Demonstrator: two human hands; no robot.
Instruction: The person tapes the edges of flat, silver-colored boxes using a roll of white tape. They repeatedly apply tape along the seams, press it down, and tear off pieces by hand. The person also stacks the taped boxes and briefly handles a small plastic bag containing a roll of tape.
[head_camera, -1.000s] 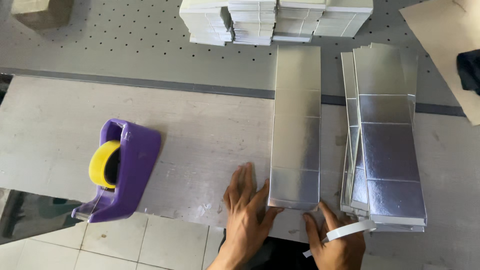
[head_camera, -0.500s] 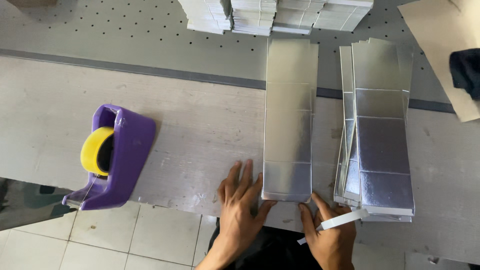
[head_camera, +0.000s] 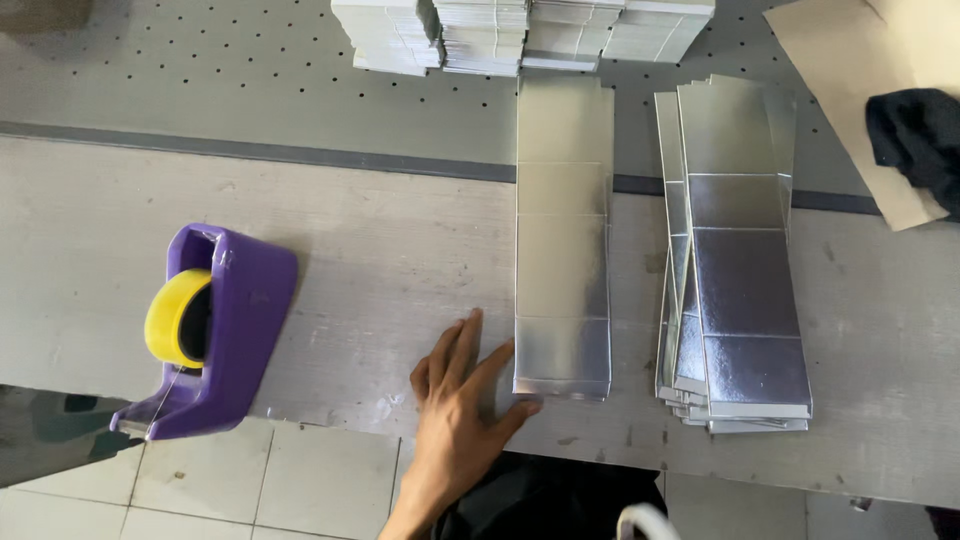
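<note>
My left hand (head_camera: 462, 400) lies flat, fingers spread, against the silver strip (head_camera: 562, 240) at the worktop (head_camera: 380, 250) edge. Right hand out of view (cannot tell its state). A nudge could skew the strip off the edge.

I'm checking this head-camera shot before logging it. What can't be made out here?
- Right hand: out of the head view, below the bottom edge; only a white tape loop shows.
- Grey stacks: cut off by the top edge.
- Lower sheets of the silver pile: hidden under the top sheet.
</note>
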